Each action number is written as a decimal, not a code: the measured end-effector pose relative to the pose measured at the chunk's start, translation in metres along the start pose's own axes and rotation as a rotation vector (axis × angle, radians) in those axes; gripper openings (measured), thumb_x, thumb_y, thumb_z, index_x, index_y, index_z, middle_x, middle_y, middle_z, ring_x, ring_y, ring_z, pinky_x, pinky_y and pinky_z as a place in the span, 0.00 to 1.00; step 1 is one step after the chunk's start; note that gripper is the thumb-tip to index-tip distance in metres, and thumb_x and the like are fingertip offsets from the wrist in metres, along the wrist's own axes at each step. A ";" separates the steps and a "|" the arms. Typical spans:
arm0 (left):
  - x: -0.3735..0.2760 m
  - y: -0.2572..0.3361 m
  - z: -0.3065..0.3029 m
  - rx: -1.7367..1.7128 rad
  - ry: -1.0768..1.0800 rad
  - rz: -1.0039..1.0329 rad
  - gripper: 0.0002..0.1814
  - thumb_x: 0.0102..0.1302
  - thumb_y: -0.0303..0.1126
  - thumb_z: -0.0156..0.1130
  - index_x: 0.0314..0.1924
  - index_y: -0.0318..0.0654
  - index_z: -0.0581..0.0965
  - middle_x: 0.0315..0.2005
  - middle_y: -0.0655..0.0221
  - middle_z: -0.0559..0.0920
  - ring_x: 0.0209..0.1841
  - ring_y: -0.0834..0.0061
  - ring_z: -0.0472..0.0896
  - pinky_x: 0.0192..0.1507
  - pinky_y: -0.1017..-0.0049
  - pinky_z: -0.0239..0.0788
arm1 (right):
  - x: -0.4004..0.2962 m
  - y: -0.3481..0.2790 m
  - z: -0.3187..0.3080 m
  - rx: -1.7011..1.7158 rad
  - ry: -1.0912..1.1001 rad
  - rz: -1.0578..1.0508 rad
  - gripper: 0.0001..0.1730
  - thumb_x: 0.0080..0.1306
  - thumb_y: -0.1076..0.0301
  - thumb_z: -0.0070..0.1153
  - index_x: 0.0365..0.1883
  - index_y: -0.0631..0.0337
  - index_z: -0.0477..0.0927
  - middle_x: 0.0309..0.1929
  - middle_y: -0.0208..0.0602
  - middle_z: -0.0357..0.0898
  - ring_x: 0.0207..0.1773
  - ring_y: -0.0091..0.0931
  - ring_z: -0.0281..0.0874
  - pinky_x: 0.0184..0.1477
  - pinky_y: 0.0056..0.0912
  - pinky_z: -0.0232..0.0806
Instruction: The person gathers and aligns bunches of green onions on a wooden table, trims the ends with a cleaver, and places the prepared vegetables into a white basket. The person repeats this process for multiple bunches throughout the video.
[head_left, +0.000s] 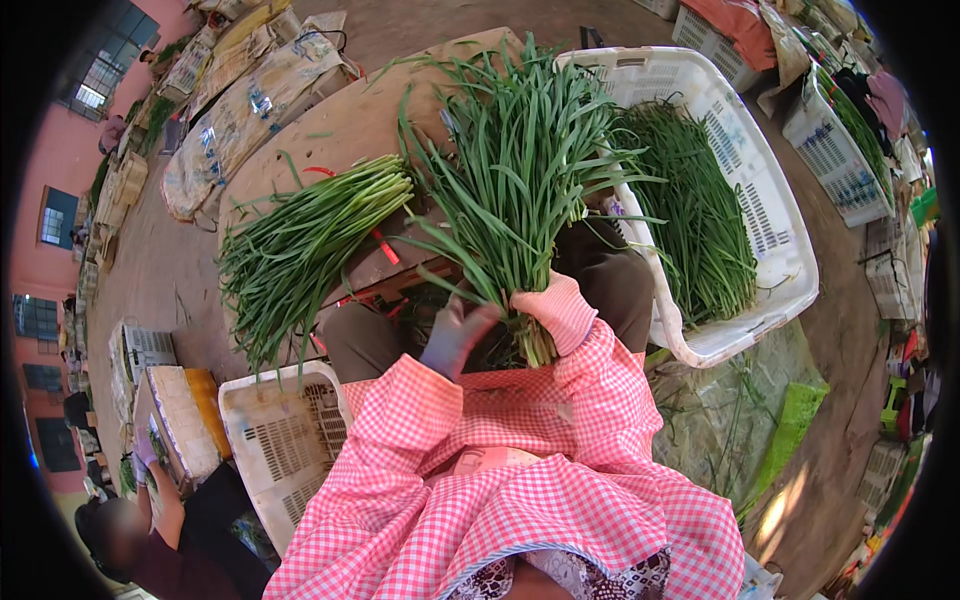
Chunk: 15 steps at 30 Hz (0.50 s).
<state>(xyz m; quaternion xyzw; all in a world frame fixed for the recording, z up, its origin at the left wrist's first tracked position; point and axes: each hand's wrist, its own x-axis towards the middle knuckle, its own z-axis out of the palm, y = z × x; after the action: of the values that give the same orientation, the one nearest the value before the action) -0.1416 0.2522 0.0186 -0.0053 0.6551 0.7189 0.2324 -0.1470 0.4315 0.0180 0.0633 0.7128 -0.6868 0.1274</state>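
My right hand (556, 304), in a light knit glove, is closed around the lower stems of a large bunch of garlic chives (517, 165). The leaves fan out away from me and the pale stem ends stick out below the fist. My left hand (461, 336), in a greyish glove, is at the left side of the stems, its fingertips by the lower leaves. It is blurred, and whether it pinches a leaf is not visible. A second bunch of chives (315, 247) lies to the left on a brown board (292, 161), pale ends pointing right.
At right, a white plastic crate (780, 240) holds more chives (686, 217). Another white crate (262, 442) stands by my left side. Red strips (386, 247) lie on the board. A plastic sheet (739, 412) covers floor at right. A person (142, 525) works at lower left.
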 end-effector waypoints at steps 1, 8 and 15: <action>0.002 0.004 -0.005 -0.285 -0.017 -0.219 0.34 0.63 0.51 0.59 0.61 0.38 0.65 0.53 0.65 0.75 0.54 0.68 0.75 0.56 0.61 0.66 | -0.005 -0.004 0.000 -0.022 -0.055 -0.047 0.20 0.52 0.68 0.60 0.44 0.66 0.77 0.37 0.35 0.82 0.39 0.22 0.79 0.44 0.25 0.70; 0.033 0.052 -0.023 -0.811 -0.269 -0.256 0.35 0.60 0.58 0.58 0.58 0.39 0.71 0.50 0.59 0.79 0.48 0.65 0.80 0.53 0.63 0.73 | -0.076 -0.028 0.021 0.079 -0.357 0.175 0.28 0.50 0.72 0.62 0.52 0.67 0.74 0.40 0.35 0.81 0.43 0.20 0.76 0.48 0.24 0.70; 0.043 0.100 -0.011 -0.573 -0.142 -0.041 0.24 0.61 0.41 0.63 0.55 0.41 0.72 0.46 0.63 0.78 0.39 0.76 0.81 0.47 0.65 0.75 | -0.074 -0.023 0.019 -0.017 -0.417 0.110 0.31 0.45 0.66 0.68 0.48 0.68 0.76 0.39 0.35 0.82 0.41 0.22 0.77 0.47 0.26 0.70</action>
<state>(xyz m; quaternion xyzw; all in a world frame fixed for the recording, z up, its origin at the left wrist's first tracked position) -0.2171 0.2519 0.0972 -0.0335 0.4071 0.8684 0.2812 -0.0804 0.4174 0.0599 -0.0427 0.6721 -0.6711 0.3100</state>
